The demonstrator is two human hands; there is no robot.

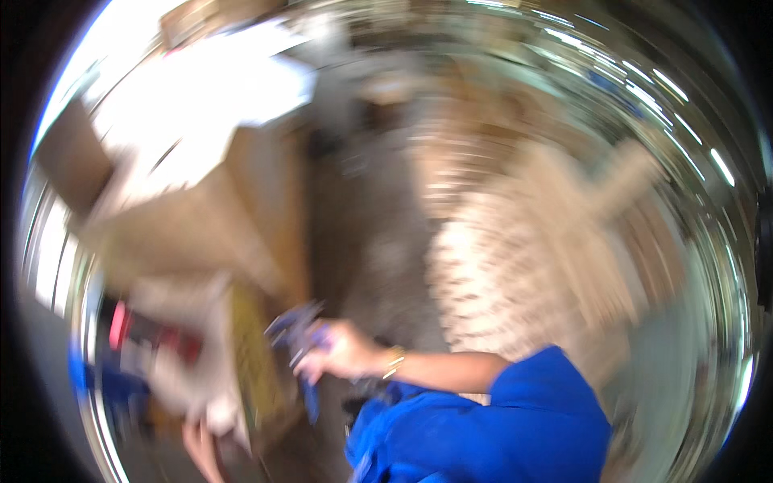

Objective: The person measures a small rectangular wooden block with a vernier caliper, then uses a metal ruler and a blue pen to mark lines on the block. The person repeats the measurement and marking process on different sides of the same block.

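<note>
1. Here's my right hand [342, 352], out ahead of my body, gold-coloured metal band [394, 362] at the wrist, fingers wrapped around a blue-violet tool with prongs and a downward part [312, 342]; the blur hides its exact kind.
2. Over at the lower left, my left hand [212, 424] is close by a pale, open-looking cardboard box with a yellowish-olive side [251, 354]. Touching it or just beside it? I can't tell, nor whether those fingers grip anything.
3. The tool sits just right of that olive side, above a dark grey floor strip [366, 233].
4. And it's tight on both flanks! Behind the box, large brown cardboard panels [266, 193] rise along the left of the floor strip.
5. To the right, a bulky, ridged heap of light tan cardboard-like pieces [499, 266] hems the strip in, with long pale beige slats or flaps [576, 233] across it.
6. A black-and-red object [157, 332] shows within the box's outline, and my bright blue fabric sleeve [551, 394] fills the lower right.
7. Labels, brands, lettering? Everything is too smeared for me to read any.
</note>
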